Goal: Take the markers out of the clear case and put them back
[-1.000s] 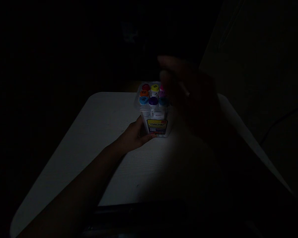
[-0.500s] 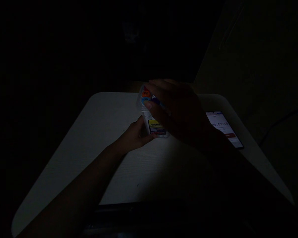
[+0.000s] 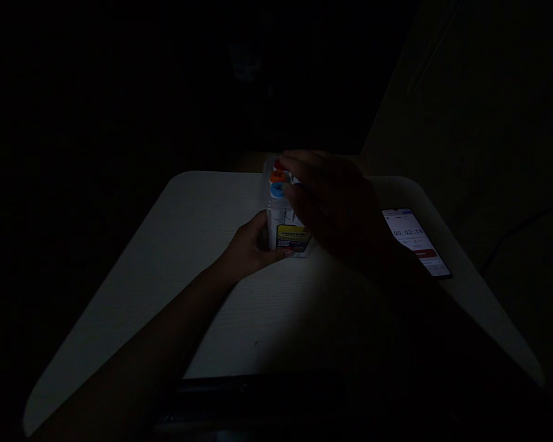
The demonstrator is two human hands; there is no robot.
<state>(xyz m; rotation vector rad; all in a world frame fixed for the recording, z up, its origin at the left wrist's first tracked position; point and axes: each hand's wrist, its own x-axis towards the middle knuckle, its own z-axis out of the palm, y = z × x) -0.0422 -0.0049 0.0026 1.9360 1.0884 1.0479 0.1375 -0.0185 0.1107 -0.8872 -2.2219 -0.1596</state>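
A clear plastic marker case (image 3: 273, 228) stands upright on the table, with a yellow and dark label on its front. Red, orange and blue marker caps (image 3: 277, 177) show at its top. My left hand (image 3: 246, 248) is closed around the lower left side of the case, thumb across the front below the label. From the right, my right hand (image 3: 338, 202) curls over the top of the case, thumb on the near side and fingers on the far side. It lies in deep shadow and covers the case's right part and some caps.
The pale table (image 3: 175, 245) has rounded corners. On its right side lies a lit phone (image 3: 415, 242) showing a timer. A dark object (image 3: 239, 387) runs along the near edge. Beyond the table almost everything is too dark to make out.
The case has shifted slightly right and stands straighter than before. My right hand has moved a little right with it, so the blue and orange caps show more fully.
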